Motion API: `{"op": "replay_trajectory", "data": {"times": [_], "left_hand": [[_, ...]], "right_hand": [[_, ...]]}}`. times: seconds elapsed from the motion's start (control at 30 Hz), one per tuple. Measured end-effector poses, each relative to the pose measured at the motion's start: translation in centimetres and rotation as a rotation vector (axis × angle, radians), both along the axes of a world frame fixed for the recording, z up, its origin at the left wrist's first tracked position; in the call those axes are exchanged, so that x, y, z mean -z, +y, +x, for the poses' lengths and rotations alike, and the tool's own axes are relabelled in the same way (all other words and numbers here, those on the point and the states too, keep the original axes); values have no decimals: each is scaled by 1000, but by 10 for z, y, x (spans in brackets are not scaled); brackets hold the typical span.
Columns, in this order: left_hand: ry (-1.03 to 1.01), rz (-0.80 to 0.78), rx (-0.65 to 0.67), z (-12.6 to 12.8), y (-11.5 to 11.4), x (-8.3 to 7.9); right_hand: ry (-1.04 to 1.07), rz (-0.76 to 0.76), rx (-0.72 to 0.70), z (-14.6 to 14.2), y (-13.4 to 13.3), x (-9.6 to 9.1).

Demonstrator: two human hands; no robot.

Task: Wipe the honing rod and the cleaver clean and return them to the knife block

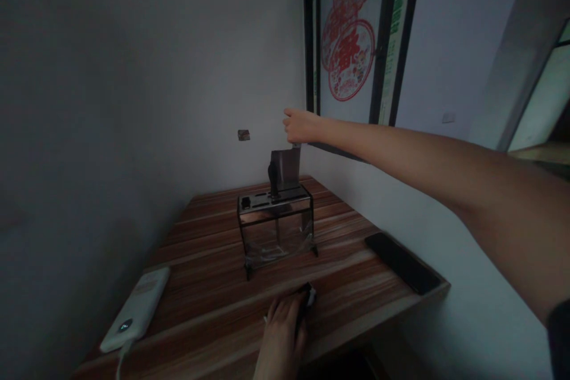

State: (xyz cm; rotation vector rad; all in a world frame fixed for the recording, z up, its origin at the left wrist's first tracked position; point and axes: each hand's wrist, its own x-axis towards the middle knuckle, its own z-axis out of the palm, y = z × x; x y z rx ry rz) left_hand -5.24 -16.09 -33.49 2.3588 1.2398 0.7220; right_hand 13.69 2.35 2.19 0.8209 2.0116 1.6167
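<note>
On the table stands a knife rack (258, 202) with a slotted dark top, a black frame and clear sides. Above its back right part is the broad blade of a cleaver (288, 166), upright, its lower edge at the rack's top. My right hand (300, 125) is closed around the cleaver's handle, which it mostly hides. A black knife handle (272, 177) sticks up from the rack just in front of the blade. Near the table's front edge, my left hand (282, 323) is closed on a dark, whitish-edged bundle (309, 294), perhaps cloth; its kind is unclear.
The wooden table (200, 249) meets walls at its back and right. A white power bank (138, 307) with a cable lies at the left edge, a black phone (401, 261) at the right edge. A framed window (347, 47) with red decorations is behind my right arm.
</note>
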Motion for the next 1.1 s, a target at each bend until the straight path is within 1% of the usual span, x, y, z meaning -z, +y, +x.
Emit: {"op": "replay_trajectory", "data": {"times": [0.1, 0.27, 0.47, 0.63, 0.77, 1.1], "left_hand": [[-2, -27, 2, 0, 0, -1], [-22, -26, 2, 1, -1, -4], [-27, 0, 3, 1, -1, -4], [-43, 9, 3, 0, -1, -3], [-53, -5, 16, 0, -1, -2], [-28, -17, 2, 1, 0, 0]], "right_hand": [[-1, -5, -40, -3, 5, 14], [21, -39, -61, 0, 13, 35], [46, -45, -163, -2, 18, 64], [57, -97, -173, -1, 19, 86], [63, -110, -171, -1, 22, 96], [61, -121, -216, 0, 22, 111]]}}
